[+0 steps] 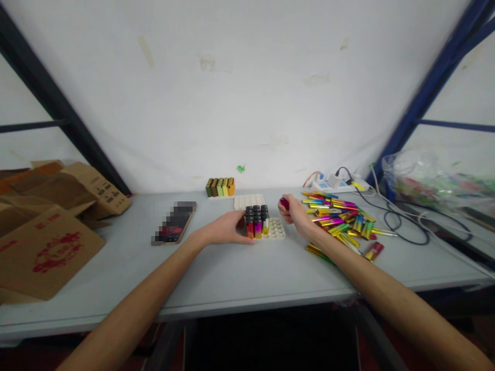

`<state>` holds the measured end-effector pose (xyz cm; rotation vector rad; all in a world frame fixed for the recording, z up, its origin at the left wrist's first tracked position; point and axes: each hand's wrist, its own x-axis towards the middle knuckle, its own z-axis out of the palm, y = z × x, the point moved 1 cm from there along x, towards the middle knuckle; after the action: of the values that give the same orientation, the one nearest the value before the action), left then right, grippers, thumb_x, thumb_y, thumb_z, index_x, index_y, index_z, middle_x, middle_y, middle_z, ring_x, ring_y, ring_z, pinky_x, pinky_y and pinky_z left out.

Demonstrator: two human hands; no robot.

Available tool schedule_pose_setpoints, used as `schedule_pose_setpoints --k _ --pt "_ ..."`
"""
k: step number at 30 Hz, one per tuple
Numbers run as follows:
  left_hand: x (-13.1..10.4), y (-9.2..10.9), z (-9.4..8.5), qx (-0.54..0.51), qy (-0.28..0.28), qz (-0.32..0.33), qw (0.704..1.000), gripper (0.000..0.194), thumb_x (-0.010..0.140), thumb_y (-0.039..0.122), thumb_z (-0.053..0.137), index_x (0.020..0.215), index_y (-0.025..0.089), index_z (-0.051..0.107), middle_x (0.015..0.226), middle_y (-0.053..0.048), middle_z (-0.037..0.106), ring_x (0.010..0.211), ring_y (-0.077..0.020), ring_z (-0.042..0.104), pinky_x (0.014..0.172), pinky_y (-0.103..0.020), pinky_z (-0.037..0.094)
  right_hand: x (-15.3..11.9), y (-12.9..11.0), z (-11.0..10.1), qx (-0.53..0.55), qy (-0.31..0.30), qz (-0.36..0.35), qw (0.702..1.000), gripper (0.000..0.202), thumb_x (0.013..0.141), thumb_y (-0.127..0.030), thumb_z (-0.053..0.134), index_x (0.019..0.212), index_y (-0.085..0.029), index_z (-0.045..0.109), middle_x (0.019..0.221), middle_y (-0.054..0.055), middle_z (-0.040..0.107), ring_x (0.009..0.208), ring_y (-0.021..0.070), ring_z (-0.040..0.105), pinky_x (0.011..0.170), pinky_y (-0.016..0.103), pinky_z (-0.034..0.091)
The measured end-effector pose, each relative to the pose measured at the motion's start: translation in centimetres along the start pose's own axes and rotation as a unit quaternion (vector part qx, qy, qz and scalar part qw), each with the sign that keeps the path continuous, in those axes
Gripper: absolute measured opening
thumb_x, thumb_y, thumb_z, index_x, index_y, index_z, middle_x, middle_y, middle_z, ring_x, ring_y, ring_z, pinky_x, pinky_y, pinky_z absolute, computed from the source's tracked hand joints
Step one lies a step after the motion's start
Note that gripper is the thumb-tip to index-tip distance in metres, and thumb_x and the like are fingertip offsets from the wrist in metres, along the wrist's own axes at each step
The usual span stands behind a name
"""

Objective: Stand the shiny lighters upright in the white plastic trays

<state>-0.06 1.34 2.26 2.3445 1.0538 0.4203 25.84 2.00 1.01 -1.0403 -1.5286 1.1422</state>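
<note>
As the right hand point(297, 214) clasps a dark-red piece point(284, 203), the left hand point(226, 227) grips a tray point(277, 228) — black-topped, multicoloured lighters point(257, 225) upright beside it.

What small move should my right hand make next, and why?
Probably shift the right hand left, over the open holes of the nearer white tray: it grips what looks like a dark pink lighter, and upright lighters stand in the tray's left part.

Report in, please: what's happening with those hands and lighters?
Left hand cupped around left end of white plastic gridded tray, partly filled with upright black-topped multicoloured lighters. Right hand gripping small purplish object. Shiny multicoloured heap beside right hand.
</note>
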Motion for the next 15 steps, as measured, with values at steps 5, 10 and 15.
schedule_pose_setpoints --k 5,10,15 --pt "-0.1 0.0 -0.1 -0.004 -0.002 0.003 1.000 0.079 0.067 0.060 0.084 0.130 0.018 0.060 0.130 -0.013 0.069 0.114 -0.0358 0.066 0.097 -0.045 0.053 -0.6 -0.8 0.9 0.033 0.032 0.038 0.998 0.039 0.085 -0.052 0.045 0.057 -0.025 0.042 0.047 -0.004 0.036 0.039 0.0103 0.029 0.039 0.027 0.021" --pt "0.0 -0.4 0.0 0.003 0.001 0.003 1.000 0.079 0.066 0.062 0.084 0.127 0.018 0.062 0.128 -0.013 0.070 0.115 -0.0364 0.066 0.094 -0.043 0.054 -0.9 -1.6 1.3 0.058 0.029 0.047 0.997 0.035 0.086 -0.048 0.045 0.061 -0.024 0.039 0.052 -0.007 0.027 0.042 0.0088 0.019 0.040 0.024 0.015" --pt "0.0 -0.3 0.0 0.014 0.001 0.007 1.000 0.081 0.067 0.064 0.084 0.128 0.017 0.061 0.131 -0.014 0.068 0.117 -0.0362 0.065 0.096 -0.042 0.053 -0.7 -1.5 1.1 0.084 -0.005 0.034 0.996 0.049 0.093 -0.062 0.045 0.065 -0.022 0.048 0.056 -0.007 0.026 0.044 0.0092 0.020 0.042 0.025 0.017"
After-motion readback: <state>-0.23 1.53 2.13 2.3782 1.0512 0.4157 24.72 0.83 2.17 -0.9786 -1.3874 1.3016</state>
